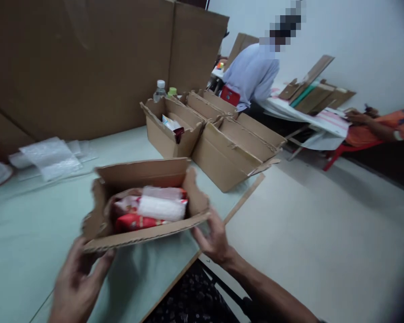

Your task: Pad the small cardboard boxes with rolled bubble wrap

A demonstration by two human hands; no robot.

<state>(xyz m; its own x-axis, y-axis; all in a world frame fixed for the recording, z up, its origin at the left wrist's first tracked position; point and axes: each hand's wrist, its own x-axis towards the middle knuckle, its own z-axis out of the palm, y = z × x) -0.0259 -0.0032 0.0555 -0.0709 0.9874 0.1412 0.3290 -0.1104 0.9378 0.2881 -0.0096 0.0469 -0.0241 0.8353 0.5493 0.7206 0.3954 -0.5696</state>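
Between my two hands is an open cardboard box (141, 170), tilted toward me above the table. My left hand (82, 273) grips its near left corner, thumb along the front wall. At the near right corner, my right hand (213, 237) holds the box, fingers partly hidden behind it. Inside lie a red packet (138, 222), a white wrapped bundle (163, 207) and a pink and white packet (126, 205). What is under them is hidden.
Several open cardboard boxes (222, 157) stand at the table's (148, 278) far right; one contains a packet (171, 123). A clear bottle (160, 91) is behind them. Bubble wrap (52, 157) lies left, before a tall cardboard panel (87, 67). Two other people sit at tables beyond.
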